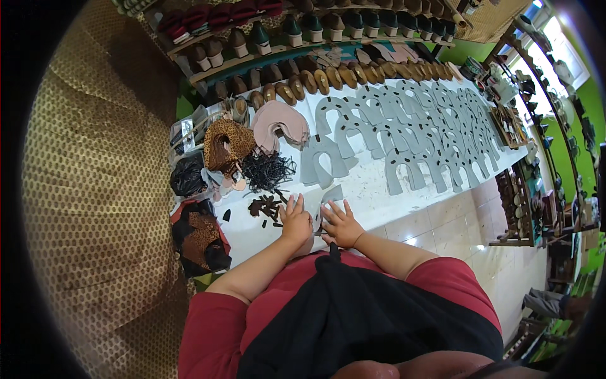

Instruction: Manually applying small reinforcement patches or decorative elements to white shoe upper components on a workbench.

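Observation:
My left hand [295, 221] lies on the white table, fingers stretched forward, beside a scatter of small dark brown strips [267, 208]. My right hand [341, 225] rests with spread fingers on a grey shoe-upper piece [332, 195]. Much of that piece is hidden under the hand. Just beyond lies a grey U-shaped upper piece [309, 165]. Farther right, many overlapping grey uppers [396, 175] spread over the table, many with a small dark tab on them. A tangled heap of thin black strips [268, 172] sits past my left hand.
Pink U-shaped pieces [270, 117] and leopard-print pieces [218, 138] are stacked at the left, near a black plastic bag [188, 175]. Brown shoe lasts [297, 87] line the table's far edge below shelves of shoes [293, 31]. A rack [521, 202] stands right, past the tiled floor [435, 218].

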`<state>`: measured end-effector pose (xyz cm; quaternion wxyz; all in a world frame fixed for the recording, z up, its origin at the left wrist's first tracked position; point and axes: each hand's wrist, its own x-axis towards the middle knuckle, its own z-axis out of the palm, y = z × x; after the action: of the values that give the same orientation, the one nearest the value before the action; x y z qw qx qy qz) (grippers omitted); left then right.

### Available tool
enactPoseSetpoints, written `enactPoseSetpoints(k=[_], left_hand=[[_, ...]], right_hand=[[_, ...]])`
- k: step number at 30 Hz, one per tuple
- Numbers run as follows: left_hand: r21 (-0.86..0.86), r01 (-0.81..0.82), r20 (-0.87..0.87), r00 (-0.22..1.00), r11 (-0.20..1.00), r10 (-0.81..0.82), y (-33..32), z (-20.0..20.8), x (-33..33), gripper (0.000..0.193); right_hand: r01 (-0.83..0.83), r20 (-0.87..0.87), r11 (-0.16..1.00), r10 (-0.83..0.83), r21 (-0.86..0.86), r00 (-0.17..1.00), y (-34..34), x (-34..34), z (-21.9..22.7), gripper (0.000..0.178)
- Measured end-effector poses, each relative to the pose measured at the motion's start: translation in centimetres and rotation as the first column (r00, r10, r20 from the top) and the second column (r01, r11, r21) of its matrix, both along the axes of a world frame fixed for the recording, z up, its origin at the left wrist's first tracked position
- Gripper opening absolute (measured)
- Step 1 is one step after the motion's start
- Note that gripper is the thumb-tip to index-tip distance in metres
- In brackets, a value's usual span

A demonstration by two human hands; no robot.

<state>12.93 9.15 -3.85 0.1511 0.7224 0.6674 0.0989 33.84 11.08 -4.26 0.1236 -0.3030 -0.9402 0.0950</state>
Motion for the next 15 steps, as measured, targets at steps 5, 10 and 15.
enactPoseSetpoints(k=[5, 10, 15], left_hand=[[0.096, 0.028, 0.016, 0.999, 0.995, -0.03, -0.5, -1.9, 0.3, 0.024], [0.148, 0.038, 0.045, 0.998, 0.988, -0.046, -0.6, -3.0, -0.1, 0.026], [0.122, 0.021, 0.045, 0.999, 0.992, -0.027, -0.6, -2.0, -0.1, 0.022]], right_hand=[[0.011, -0.027, 1.0, -0.01, 0.007, 1.0, -0.1, 0.0, 0.1, 0.037], [0.008, -0.057, 1.0, -0.007, 0.021, 0.998, 0.0, 0.0, -0.2, 0.035], [0.021, -0.031, 1.0, -0.022, -0.01, 0.999, 0.0, 0.1, -0.2, 0.033]])
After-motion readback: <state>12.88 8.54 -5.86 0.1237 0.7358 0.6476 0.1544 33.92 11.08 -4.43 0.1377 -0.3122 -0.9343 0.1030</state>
